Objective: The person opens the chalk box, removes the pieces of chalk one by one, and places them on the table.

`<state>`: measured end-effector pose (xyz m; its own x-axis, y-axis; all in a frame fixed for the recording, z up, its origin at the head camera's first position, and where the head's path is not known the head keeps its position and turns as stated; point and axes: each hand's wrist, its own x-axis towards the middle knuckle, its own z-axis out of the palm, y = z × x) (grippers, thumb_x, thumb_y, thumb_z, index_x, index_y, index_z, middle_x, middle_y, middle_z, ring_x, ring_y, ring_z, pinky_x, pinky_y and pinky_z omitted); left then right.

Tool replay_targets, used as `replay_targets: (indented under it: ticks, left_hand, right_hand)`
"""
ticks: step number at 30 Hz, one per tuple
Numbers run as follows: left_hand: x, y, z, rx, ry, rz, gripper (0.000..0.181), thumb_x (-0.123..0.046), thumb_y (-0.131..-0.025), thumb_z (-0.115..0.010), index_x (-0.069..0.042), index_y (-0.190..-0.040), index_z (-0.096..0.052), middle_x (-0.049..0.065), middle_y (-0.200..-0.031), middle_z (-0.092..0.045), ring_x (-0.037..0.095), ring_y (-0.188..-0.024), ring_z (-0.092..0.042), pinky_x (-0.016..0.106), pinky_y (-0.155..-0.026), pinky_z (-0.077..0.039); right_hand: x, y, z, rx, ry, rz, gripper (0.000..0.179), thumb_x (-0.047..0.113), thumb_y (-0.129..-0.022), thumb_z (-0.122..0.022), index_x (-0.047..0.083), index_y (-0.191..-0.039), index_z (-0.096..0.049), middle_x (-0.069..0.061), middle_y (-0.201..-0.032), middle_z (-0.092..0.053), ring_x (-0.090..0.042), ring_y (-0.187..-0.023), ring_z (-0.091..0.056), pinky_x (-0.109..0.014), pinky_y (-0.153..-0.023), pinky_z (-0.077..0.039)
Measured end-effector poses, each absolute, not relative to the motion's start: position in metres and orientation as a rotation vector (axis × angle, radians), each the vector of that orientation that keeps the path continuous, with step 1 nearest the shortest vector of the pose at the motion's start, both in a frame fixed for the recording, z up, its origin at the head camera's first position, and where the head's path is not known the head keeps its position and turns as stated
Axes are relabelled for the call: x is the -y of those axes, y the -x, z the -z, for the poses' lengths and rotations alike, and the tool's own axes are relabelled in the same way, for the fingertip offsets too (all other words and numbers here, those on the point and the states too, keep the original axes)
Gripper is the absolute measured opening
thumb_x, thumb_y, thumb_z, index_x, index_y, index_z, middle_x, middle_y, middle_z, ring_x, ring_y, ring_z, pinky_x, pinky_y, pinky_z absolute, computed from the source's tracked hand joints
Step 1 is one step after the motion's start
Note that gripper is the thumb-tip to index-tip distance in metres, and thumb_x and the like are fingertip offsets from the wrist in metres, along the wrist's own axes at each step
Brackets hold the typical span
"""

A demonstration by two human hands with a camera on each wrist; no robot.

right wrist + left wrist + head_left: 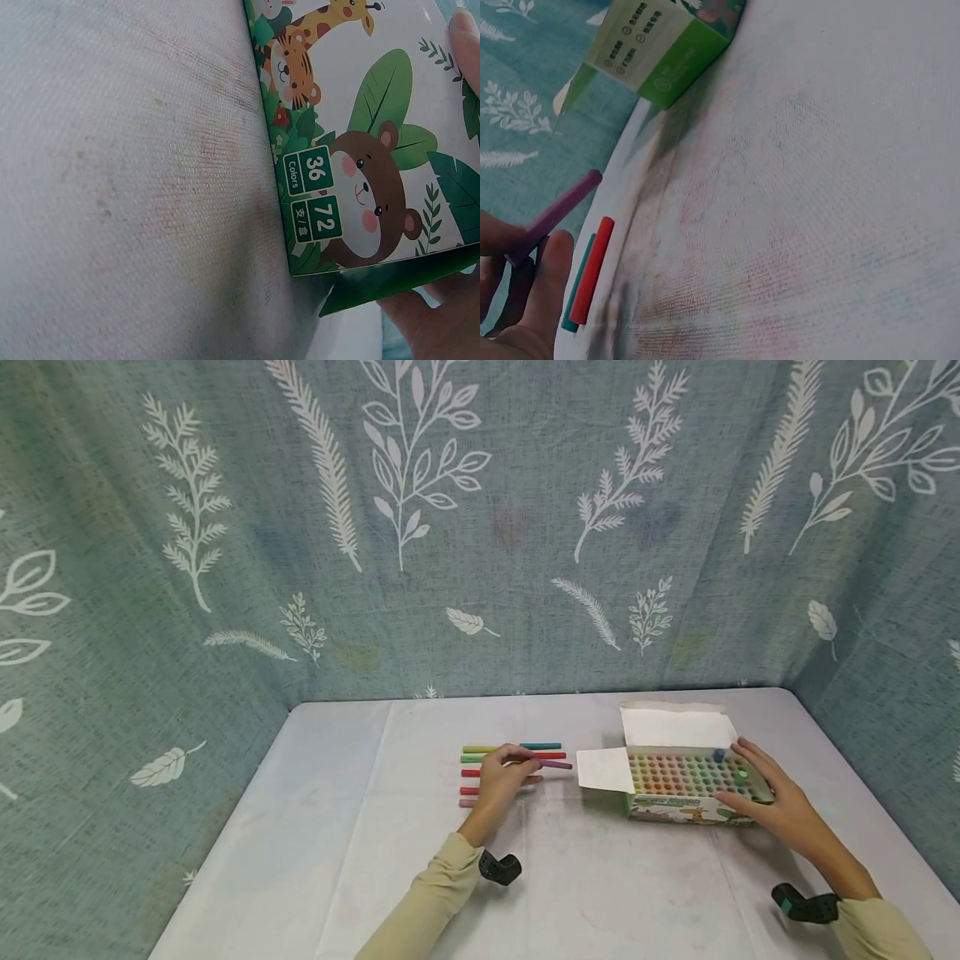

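My left hand (501, 777) pinches a purple crayon (555, 765) between thumb and fingers, a little above the table. Beneath and around it lie several crayons in two columns, among them a yellow-green crayon (478, 750), a teal crayon (542, 746) and a red crayon (594, 274). The left hand covers part of them. To the right stands an open crayon box (675, 812) with rows of holes. A blue crayon (719, 755) and a green crayon (741, 777) stick up from its right part. My right hand (783, 802) holds the box's right end, thumb at the front, fingers at the back.
The box's white lid (678, 727) stands raised at the back, and a side flap (604, 769) juts left toward the crayons. Behind the white table (405, 877) hangs a green leaf-patterned curtain (525, 527), which also runs along both sides.
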<state>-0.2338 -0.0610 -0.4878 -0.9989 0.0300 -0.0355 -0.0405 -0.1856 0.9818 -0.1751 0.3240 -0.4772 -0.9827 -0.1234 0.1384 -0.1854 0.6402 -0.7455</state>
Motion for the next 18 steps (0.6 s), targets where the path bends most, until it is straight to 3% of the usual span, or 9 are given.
replay_targets:
  ticks: [8, 18]
  left_hand:
    - [0.0624, 0.2352, 0.4928, -2.210, 0.097, -2.129, 0.015, -0.004, -0.083, -0.068, 0.002, -0.096, -0.066, 0.010, -0.098, -0.062, 0.029, -0.086, -0.068, 0.035, -0.074, -0.056]
    - [0.0630, 0.2401, 0.4941, -2.437, 0.014, -1.886, 0.014, 0.001, -0.083, -0.066, 0.002, -0.096, -0.068, 0.006, -0.085, -0.064, 0.018, -0.070, -0.065, 0.028, -0.063, -0.056]
  right_hand:
    - [-0.3238, 0.1751, 0.4776, 2.773, -0.263, -1.264, 0.083, 0.029, -0.088, -0.068, 0.014, -0.153, -0.018, -0.016, -0.157, -0.006, -0.049, -0.138, -0.005, -0.078, -0.085, -0.018]
    - [-0.3239, 0.1748, 0.4780, 2.769, -0.258, -1.260, 0.083, 0.029, -0.088, -0.068, 0.015, -0.153, -0.018, -0.016, -0.157, -0.005, -0.050, -0.138, -0.005, -0.078, -0.085, -0.018]
